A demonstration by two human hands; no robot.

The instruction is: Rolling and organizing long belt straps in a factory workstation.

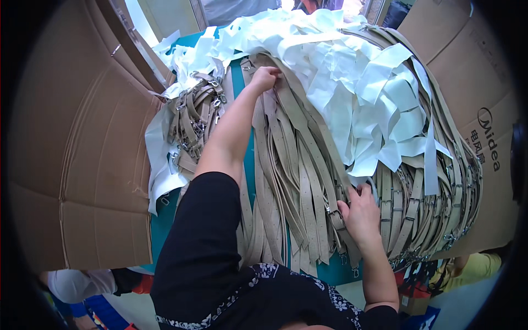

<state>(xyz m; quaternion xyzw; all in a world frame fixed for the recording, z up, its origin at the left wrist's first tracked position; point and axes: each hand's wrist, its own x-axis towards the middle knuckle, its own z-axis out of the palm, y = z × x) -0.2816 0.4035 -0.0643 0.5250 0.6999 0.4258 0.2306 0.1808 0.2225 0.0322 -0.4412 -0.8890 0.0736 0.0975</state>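
A long beige strap point(301, 99) runs from the far side of the table toward me, on top of many similar straps laid lengthwise. At its far end my left hand point(265, 78) has its fingers closed on it. Lower and to the right, my right hand point(363, 217) grips the strap near a metal buckle point(333, 213), thumb on one side and fingers on the other. Punched straps point(294, 170) with pointed ends lie beneath. White strips point(341, 77) are heaped just beyond my right hand.
A tangled heap of straps with metal hooks point(192, 118) lies on the left. Buckled straps point(412, 212) hang over the right side. Green table surface point(333, 272) shows between piles. Cardboard walls point(82, 137) flank both sides. People's clothing, including a yellow garment point(481, 267), shows low at the edges.
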